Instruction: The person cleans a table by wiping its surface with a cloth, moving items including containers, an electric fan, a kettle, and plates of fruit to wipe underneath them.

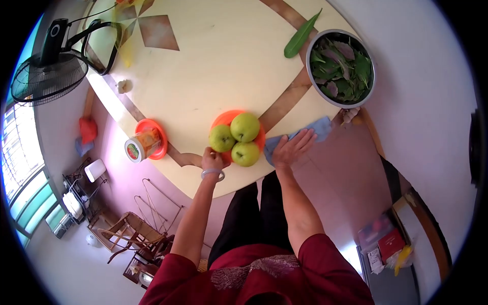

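Forward over the worktop (203,76) reach both forearms (197,206), the left hand (212,158) pinching the orange plate (262,141) beneath three green apples (241,132), the right hand (292,147) resting flat, fingers extended, on a blue cloth (320,128) at the edge.

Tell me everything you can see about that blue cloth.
The blue cloth looks like soft, creased fabric. It lies along the near edge of the tabletop, between the orange plate and the bowl. The right hand lies palm down on it, hiding its middle. Whether the cloth meets the plate is unclear.
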`<state>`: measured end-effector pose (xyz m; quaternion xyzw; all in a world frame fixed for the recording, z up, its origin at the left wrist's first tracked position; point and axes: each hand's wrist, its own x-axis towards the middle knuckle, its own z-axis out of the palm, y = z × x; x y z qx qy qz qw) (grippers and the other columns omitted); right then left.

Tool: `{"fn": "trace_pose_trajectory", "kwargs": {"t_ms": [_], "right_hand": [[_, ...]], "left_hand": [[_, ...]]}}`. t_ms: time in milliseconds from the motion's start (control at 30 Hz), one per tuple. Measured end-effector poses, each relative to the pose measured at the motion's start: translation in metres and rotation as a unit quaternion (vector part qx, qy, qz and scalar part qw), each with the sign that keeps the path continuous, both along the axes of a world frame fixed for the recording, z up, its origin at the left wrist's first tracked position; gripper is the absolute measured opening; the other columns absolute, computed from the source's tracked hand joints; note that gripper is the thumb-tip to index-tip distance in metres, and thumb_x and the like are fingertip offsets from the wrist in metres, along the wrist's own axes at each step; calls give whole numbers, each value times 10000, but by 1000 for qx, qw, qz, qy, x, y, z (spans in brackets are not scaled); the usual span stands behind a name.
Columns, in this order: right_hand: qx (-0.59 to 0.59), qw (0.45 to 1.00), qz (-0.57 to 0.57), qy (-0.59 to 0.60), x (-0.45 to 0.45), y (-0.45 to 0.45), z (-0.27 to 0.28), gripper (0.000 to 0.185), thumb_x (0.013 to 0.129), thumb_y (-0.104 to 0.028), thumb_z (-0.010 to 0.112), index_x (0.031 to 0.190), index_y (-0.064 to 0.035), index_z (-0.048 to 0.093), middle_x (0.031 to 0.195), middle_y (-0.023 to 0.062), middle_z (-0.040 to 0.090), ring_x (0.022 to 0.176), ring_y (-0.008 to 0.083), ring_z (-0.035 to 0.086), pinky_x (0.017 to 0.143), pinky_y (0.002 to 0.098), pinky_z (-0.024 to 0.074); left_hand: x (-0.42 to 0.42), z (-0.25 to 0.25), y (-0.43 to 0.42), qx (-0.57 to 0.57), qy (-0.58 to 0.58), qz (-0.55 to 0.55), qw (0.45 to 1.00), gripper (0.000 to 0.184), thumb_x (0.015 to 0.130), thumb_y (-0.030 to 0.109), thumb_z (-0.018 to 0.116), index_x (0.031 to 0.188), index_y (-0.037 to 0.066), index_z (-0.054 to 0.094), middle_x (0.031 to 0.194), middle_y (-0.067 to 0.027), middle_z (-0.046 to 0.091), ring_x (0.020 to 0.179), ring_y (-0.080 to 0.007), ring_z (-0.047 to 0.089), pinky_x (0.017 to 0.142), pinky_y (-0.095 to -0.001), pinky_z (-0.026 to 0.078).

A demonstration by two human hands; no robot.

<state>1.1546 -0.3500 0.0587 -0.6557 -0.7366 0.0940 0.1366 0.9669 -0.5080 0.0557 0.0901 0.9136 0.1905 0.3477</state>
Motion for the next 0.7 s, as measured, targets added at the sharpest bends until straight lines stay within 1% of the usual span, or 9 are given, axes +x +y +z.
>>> {"fn": "trace_pose_trajectory", "kwargs": {"t_ms": [133,200,267,333,367,467,500,600,700], "right_hand": [[2,998,53,-18,4,3,6,569,897,-284,358,1284,122,261,1372,288,219,1274,474,174,1029,541,163],[-1,994,102,-37,6,5,5,569,895,-274,363,1294,114,250,1377,284,214,1277,471,171,1024,547,172],[14,973,231,-4,11,14,5,528,872,-258,397,1267,88,350,1354,256,307,1271,443,244,1023,539,187],[-17,919,395,-8,18,27,10,515,850,-253,427,1240,82,403,1347,232,337,1279,405,262,1034,514,203],[-23,876,481,-25,18,37,15,497,802,-256,492,1202,38,474,1335,157,390,1278,331,303,1054,456,215],[-37,732,678,-52,3,59,24,480,769,-256,534,1187,-21,507,1333,86,411,1271,272,327,1063,421,214],[-35,700,710,-62,-9,64,24,482,735,-267,570,1180,-86,524,1336,26,413,1270,224,331,1071,395,202],[-98,614,783,-12,-62,80,28,490,732,-280,576,1191,-119,520,1345,8,403,1277,202,316,1071,392,202],[-78,616,784,-12,-132,78,25,545,737,-310,577,1239,-126,472,1360,11,382,1281,213,304,1071,397,200]], "left_hand": [[-12,17,-55,-13,9,58,998,212,769,53,560,977,19,549,872,-164,634,804,-299,628,701,-377,493],[-19,-7,-111,24,-3,83,996,215,762,19,548,977,16,549,884,-169,633,807,-280,634,701,-359,493],[-26,6,-127,-30,-9,77,997,206,759,12,550,965,13,533,869,-179,632,771,-277,641,671,-351,503],[-30,2,-148,23,-42,130,990,218,756,15,559,970,15,512,828,-189,630,718,-281,645,631,-344,513],[-31,15,-140,37,-75,187,979,211,757,26,570,956,25,499,780,-175,636,689,-266,650,606,-344,520],[-38,17,-142,27,-25,63,997,163,771,7,550,920,27,488,745,-142,641,670,-242,653,558,-333,527],[-38,15,-141,61,18,11,998,124,784,-10,527,893,28,480,720,-130,640,643,-215,655,531,-314,527],[-47,61,-100,12,-91,99,991,109,796,-12,512,892,25,478,705,-144,637,609,-206,654,548,-310,527],[-60,68,-107,-43,-141,48,988,206,781,98,583,945,22,487,731,-166,633,650,-244,647,586,-342,506]]}}
